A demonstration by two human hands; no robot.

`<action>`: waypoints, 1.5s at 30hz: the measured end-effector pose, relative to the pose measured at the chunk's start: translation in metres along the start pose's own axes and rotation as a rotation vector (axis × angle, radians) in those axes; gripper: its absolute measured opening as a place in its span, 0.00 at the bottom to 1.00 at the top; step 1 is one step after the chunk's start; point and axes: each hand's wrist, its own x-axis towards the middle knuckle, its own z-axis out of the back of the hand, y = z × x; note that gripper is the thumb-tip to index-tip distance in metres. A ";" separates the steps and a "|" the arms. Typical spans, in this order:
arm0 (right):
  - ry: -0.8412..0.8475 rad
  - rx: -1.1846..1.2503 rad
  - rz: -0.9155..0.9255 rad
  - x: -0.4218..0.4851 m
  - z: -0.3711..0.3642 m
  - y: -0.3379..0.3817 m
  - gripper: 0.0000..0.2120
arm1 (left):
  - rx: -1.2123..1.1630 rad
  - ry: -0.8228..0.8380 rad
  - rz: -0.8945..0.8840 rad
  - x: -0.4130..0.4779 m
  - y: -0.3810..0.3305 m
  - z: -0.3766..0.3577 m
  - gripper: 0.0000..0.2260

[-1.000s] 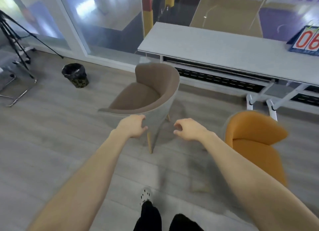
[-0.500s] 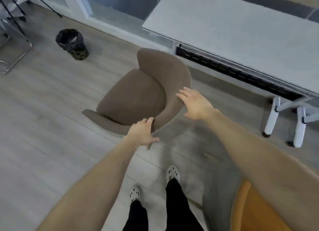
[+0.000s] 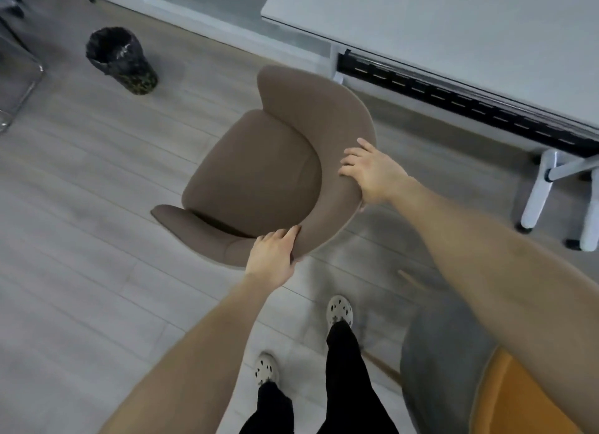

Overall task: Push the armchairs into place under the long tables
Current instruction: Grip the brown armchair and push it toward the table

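Head view, left hand (image 3: 272, 255), right hand (image 3: 372, 174), fingers (image 3: 353, 158) curled gripping curved brown fabric armchair (image 3: 259, 174)

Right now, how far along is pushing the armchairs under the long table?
Done: nothing; no armchair is under the long table. In hand: left hand and right hand grip the backrest of the brown armchair. Left: push it in, then the orange armchair.

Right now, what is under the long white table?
Under the table a black slotted rail and white legs show. The brown armchair, gripped by the left hand and the right hand, stands in front, not under. The table covers whatever lies deeper.
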 end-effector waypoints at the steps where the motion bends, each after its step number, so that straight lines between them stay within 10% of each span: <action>1: 0.000 0.009 -0.017 -0.004 -0.001 0.007 0.50 | 0.001 0.008 -0.021 -0.003 0.006 0.000 0.30; 21: -0.155 0.201 -0.617 -0.078 -0.053 0.394 0.34 | 0.459 0.282 -0.612 -0.092 0.262 0.062 0.36; 27: -0.220 0.306 -0.728 -0.086 -0.051 0.435 0.48 | 0.483 0.111 -0.353 -0.073 0.273 0.074 0.32; 33: -0.344 0.521 -1.006 -0.093 -0.066 0.420 0.38 | -0.309 -0.067 0.051 -0.089 0.258 0.081 0.26; 37: -0.335 0.811 -1.411 -0.085 -0.065 0.405 0.46 | -0.675 0.005 0.432 -0.082 0.217 0.074 0.50; 45: -0.407 1.186 -1.625 -0.056 -0.070 0.381 0.53 | -0.348 0.006 0.443 -0.063 0.194 0.055 0.56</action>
